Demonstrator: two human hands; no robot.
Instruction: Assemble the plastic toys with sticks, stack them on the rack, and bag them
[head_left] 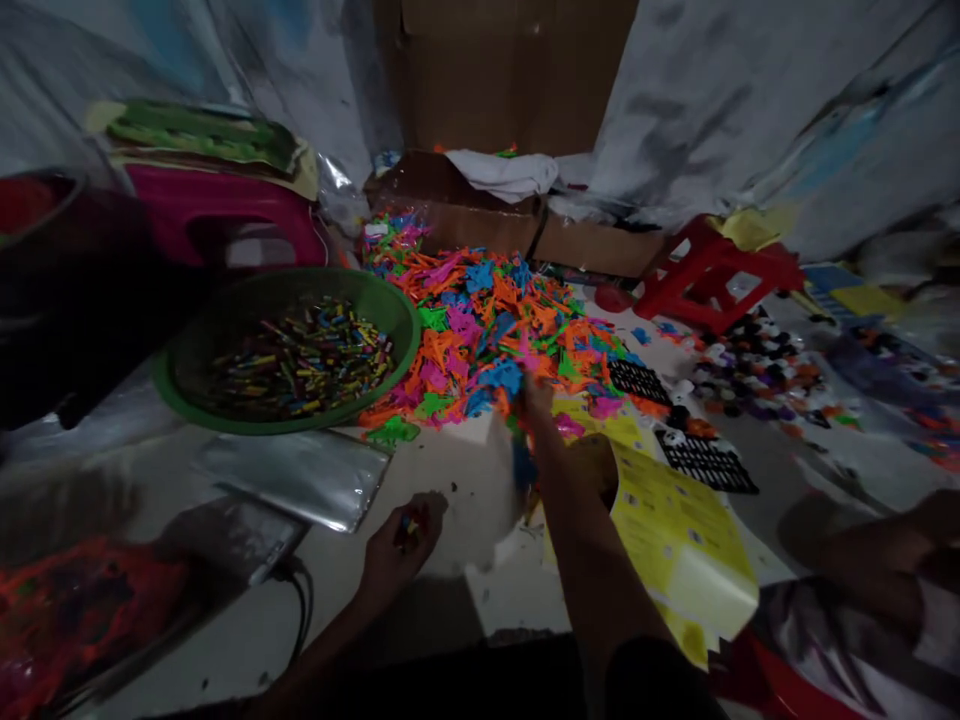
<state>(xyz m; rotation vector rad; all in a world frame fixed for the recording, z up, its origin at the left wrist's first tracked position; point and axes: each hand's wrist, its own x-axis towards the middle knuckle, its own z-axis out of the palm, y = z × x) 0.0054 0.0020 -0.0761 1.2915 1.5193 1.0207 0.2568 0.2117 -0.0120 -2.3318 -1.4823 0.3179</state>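
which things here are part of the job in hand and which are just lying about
Part of the work, it seems:
left hand, holding small coloured pieces
right hand, at the heap of bright plastic shapes
green basin of small sticks, probably

Apparently just lying about:
magenta stool
red stool
brown cardboard at the back

1. The left hand (395,540), low over the floor (469,520), has its fingers curled around small coloured pieces (409,524).
2. The right hand (535,398) is at the near edge of a pile of bright plastic toys (465,335); its grip is too dark to read.
3. Left of the pile, a green basin (289,425) holds short coloured sticks (322,350).
4. Clear bags (300,475) lie in front of the basin.
5. Yellow sheets (675,510) lie beside the right forearm.
6. A red stool (716,270) stands behind, to the right.
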